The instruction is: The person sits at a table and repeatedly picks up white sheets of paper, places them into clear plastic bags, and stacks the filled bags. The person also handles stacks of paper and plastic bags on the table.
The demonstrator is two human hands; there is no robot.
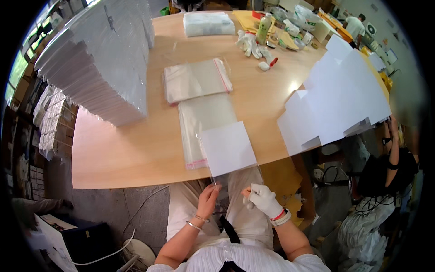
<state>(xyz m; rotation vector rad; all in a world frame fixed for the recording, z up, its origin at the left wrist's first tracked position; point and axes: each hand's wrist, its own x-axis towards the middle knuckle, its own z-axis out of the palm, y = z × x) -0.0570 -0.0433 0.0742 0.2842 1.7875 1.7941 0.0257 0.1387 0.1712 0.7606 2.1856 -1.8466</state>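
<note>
A white square sheet (pixel 229 147) lies in a clear plastic bag (pixel 234 177) at the table's near edge, and the bag's end hangs over toward my lap. My bare left hand (pixel 208 199) pinches the left corner of that end. To the right, my right hand (pixel 265 201) wears a white glove with bare fingertips. Its fingers are closed, and what they hold, if anything, is too small to make out. Beneath the sheet lies a pile of clear bags (pixel 192 120) with a pink edge strip. A second pile of bags (pixel 195 81) lies just beyond it.
A tall wrapped stack of white sheets (pixel 113 50) stands at left. Loose white sheets (pixel 340 95) spread along the right edge. Farther back are gloves (pixel 249 44), a bottle (pixel 263 29) and a folded plastic bundle (pixel 208 24). Another person (pixel 389 167) sits at right.
</note>
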